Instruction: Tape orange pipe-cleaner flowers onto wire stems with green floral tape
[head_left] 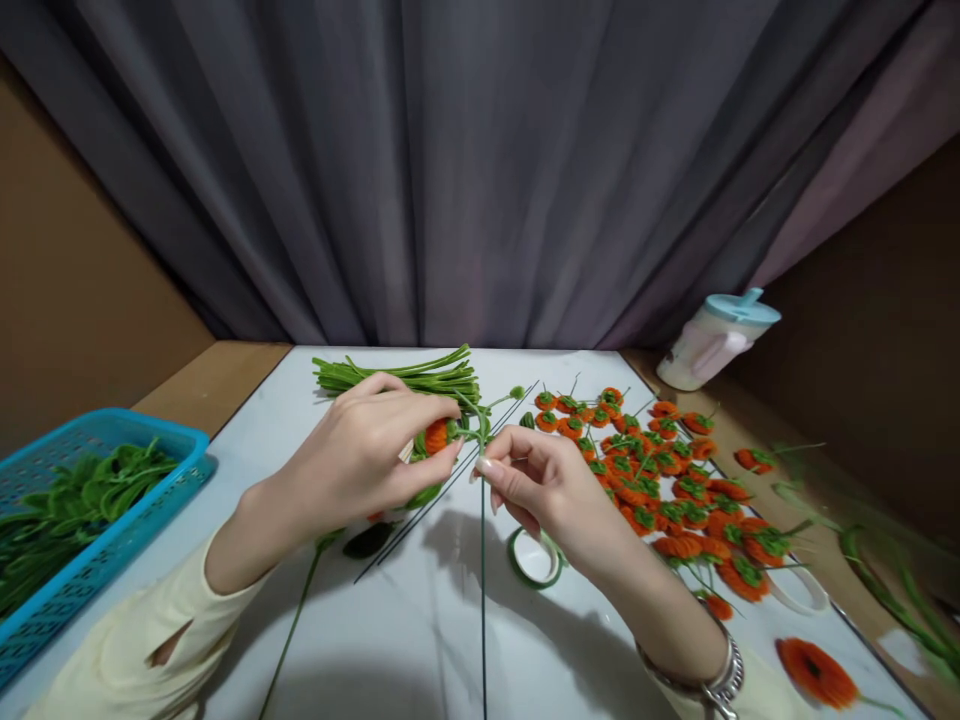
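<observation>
- Head view: the right hand (532,480) had its thumb and forefinger pinched together on a slender, fuzzy green stem (481,425), with no gap showing at the tips.
- The left hand (390,440) arched in from the other side, its thumb and fingers parted around a round, fuzzy orange flower head (436,436); whether this grip pressed on anything could not be told, as the hand hid part of it.
- The stem stood between the two hands, above the white, marble-look tabletop (375,640). It lay at the right hand's fingertips and just beyond the left's; the right was the nearer, being in contact.
- Its long axis appeared to run from the fingertips straight back toward the wearer, while a thin side shoot with a small, round green bud (517,393) slanted away to the right.
- Just below the right hand lay a ring-shaped roll of green tape (538,584); many fuzzy orange flowers with green bases (690,488) were spread farther right.
- A bundle of fuzzy green stems (397,378) lay beyond the left hand.
- No brand, label or writing could be read; a dark mark low on the pale, blue-lidded cup (720,340) was too small to make out.
</observation>
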